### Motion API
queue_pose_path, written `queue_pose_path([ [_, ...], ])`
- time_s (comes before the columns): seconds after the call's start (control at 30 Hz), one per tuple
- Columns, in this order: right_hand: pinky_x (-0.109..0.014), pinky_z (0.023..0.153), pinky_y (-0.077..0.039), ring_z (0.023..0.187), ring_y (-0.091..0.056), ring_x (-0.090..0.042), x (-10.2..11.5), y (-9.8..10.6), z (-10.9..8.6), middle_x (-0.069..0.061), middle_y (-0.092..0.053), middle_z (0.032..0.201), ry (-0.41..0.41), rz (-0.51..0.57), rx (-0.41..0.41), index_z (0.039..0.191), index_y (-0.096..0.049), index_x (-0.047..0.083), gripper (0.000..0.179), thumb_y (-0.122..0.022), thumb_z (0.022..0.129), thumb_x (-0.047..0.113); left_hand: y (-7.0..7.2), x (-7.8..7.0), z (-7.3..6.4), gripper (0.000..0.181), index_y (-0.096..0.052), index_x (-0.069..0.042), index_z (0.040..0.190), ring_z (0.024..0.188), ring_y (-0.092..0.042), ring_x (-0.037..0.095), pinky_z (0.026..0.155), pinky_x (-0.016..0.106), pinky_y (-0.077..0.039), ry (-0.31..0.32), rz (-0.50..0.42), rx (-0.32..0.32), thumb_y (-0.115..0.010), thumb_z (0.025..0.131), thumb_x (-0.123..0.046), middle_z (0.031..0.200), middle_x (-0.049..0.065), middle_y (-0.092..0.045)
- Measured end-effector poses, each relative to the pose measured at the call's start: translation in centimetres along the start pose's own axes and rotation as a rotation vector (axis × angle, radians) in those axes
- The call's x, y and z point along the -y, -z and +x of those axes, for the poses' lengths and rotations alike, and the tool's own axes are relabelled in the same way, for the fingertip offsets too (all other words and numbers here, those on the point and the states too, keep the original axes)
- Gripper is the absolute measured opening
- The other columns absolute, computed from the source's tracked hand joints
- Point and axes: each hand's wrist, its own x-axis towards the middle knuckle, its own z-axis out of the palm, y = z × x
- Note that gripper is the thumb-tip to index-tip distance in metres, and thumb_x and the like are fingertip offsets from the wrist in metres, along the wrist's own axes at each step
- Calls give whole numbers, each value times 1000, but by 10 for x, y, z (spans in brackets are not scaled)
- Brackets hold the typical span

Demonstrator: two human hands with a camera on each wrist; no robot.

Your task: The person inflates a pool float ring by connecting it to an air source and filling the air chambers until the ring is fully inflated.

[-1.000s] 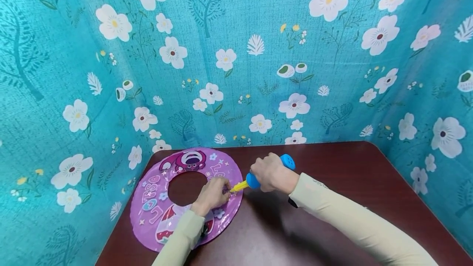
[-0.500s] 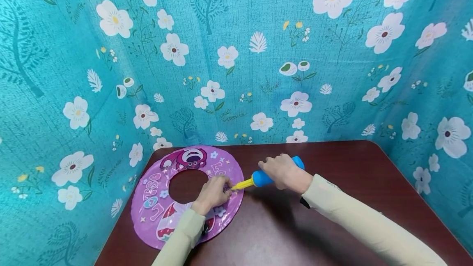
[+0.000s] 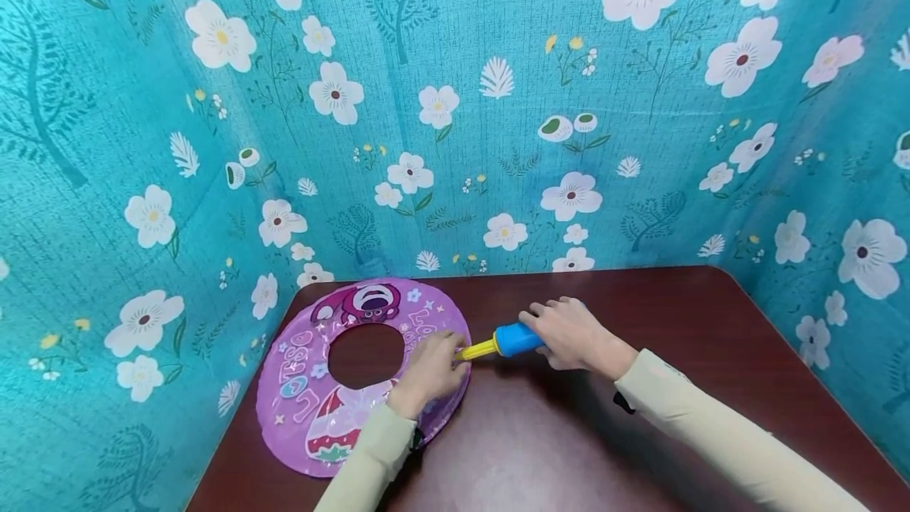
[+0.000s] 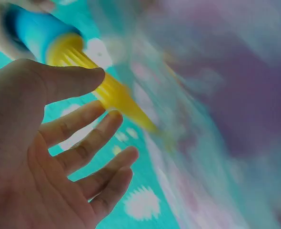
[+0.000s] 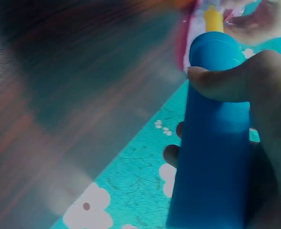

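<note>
A purple inflatable swim ring (image 3: 284, 409) with strawberry and bear prints lies on the table. My right hand (image 3: 572, 336) grips the blue barrel of a hand air pump (image 3: 517, 340), its thumb across the barrel in the right wrist view. The pump's yellow nozzle (image 4: 124, 102) points at the ring, its tip right at a clear, blurred part that looks like the valve (image 4: 169, 142). My left hand (image 4: 59, 138) is beside the nozzle, fingers spread and loosely bent. Its thumb overlaps the nozzle in the left wrist view, with the index fingertip along the other edge.
The dark reddish-brown table (image 3: 512, 433) has a rounded far corner. A teal curtain (image 3: 462, 156) with white flowers hangs behind it and along both sides. Both forearms are in pale sleeves (image 3: 725, 425).
My right hand has moved right and the pump now lies flatter. My left hand has shifted slightly right, from the ring's valve area to the nozzle. The ring is almost unmoved.
</note>
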Motion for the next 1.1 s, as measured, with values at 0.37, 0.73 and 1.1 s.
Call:
queue_pose_path([
  [0.37,-48,81,-63,91,-74,-29,-3,-14,-12,-11,-73,120,29,-57,-70,137,-65,16,65,-85,84,48,-31,-36,18,29,-76,-8,119,89,-71,19,82,37,-61,-48,-10,-153,-84,93,-15,107,6,-79],
  [0.73,-51,85,-62,96,-72,-30,-25,5,-38,-10,-73,118,20,-67,-111,133,-64,17,64,-91,81,42,-38,-34,24,23,-80,-12,114,81,-72,15,73,33,-60,-84,24,-198,-85,93,-19,98,2,-81],
  [1.1,-52,82,-61,93,-73,-33,-59,25,-72,-13,-74,114,13,-116,-179,131,-70,14,72,-97,70,42,-38,-33,22,20,-81,-14,109,75,-70,14,68,32,-58,-68,8,-213,-87,91,-19,91,0,-79],
])
